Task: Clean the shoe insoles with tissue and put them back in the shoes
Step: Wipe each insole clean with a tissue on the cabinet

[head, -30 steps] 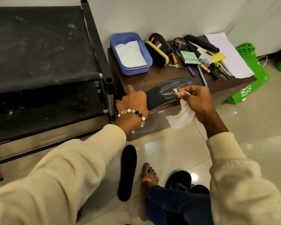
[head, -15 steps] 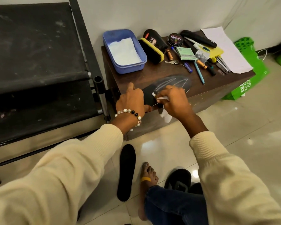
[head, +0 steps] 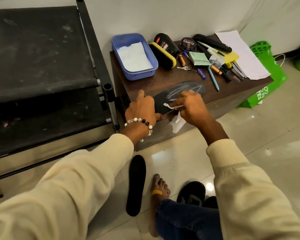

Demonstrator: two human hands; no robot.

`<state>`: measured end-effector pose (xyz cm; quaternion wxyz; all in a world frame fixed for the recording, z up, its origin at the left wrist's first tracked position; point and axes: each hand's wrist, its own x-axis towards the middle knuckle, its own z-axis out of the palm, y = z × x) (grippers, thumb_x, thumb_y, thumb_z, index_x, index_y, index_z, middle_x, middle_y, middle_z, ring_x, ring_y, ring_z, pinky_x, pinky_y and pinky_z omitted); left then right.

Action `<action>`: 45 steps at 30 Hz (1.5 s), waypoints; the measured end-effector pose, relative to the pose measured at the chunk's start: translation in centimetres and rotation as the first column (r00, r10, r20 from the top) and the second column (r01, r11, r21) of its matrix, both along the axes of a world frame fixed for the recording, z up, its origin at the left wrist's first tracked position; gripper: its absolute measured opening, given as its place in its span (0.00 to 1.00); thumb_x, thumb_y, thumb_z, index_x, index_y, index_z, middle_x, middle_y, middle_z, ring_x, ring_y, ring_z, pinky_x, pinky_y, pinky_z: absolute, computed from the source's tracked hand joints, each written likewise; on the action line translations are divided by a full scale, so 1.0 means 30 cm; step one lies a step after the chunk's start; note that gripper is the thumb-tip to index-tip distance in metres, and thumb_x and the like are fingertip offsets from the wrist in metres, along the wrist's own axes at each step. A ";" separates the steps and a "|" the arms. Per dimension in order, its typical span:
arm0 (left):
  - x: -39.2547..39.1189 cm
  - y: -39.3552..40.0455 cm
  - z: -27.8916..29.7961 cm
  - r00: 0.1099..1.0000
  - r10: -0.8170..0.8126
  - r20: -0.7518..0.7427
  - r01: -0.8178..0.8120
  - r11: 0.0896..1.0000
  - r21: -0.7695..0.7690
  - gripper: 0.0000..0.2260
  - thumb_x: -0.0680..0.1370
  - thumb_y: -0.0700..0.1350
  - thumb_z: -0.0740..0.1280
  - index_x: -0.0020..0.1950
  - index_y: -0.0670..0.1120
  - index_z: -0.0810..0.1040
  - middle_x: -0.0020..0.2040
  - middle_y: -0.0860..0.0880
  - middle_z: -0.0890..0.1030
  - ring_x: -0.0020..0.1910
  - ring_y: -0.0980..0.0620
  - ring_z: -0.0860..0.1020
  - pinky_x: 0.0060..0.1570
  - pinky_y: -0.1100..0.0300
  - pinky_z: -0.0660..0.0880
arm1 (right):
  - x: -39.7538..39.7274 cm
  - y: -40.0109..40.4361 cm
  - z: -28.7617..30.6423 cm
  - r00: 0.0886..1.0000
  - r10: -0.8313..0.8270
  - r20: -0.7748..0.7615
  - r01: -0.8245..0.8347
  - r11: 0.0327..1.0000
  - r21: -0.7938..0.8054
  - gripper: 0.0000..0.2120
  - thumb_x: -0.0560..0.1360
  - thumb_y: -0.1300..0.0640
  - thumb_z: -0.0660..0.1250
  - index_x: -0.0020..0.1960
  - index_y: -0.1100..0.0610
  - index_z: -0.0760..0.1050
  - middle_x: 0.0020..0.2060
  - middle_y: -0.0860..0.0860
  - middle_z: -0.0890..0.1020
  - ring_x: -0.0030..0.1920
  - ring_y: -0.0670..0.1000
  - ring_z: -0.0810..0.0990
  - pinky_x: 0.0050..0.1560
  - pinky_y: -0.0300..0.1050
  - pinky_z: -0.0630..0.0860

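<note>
Nearest the camera, a bare foot and a dark shoe sit on the tiled floor, with a second insole lying flat beside them, not yet back in a shoe. Further on, the left hand presses down the near end of the insole that lies along the front edge of the brown table, its fingers resting on it. The right hand pinches a white tissue — a second ago it was lifted clear with the tissue dangling, and now it is back on the insole near the left hand, mid-wipe. Pale streaks show beyond the hand, so cleaning looks unfinished. Behind stands a blue tub of tissues.
</note>
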<state>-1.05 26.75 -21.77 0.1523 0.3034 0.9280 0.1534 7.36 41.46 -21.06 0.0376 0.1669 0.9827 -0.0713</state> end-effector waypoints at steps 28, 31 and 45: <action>0.004 -0.002 0.006 1.000 -0.001 -0.001 0.001 1.000 0.020 0.22 0.70 0.57 0.74 0.59 0.47 0.78 0.64 0.48 0.68 0.52 0.40 0.77 0.38 0.55 0.69 | -0.056 -0.060 -0.055 0.997 -0.049 -0.061 0.052 0.998 0.037 0.18 0.78 0.64 0.60 0.67 0.59 0.73 0.63 0.58 0.74 0.65 0.57 0.67 0.59 0.44 0.64; 0.003 0.000 0.006 1.000 -0.006 0.004 0.006 1.000 0.017 0.22 0.70 0.57 0.74 0.59 0.47 0.78 0.64 0.48 0.67 0.51 0.40 0.77 0.38 0.55 0.69 | -0.054 -0.053 -0.048 0.998 0.035 -0.053 -0.032 0.998 0.048 0.18 0.78 0.64 0.60 0.68 0.60 0.73 0.61 0.56 0.75 0.64 0.51 0.68 0.57 0.41 0.65; -0.003 -0.002 0.009 0.999 -0.022 0.033 0.022 1.000 0.016 0.23 0.70 0.57 0.74 0.59 0.46 0.77 0.64 0.47 0.67 0.51 0.42 0.77 0.38 0.55 0.68 | -0.097 0.001 -0.039 0.969 -0.229 -0.092 0.234 0.971 0.045 0.17 0.76 0.65 0.64 0.64 0.54 0.77 0.59 0.59 0.77 0.59 0.57 0.73 0.56 0.47 0.71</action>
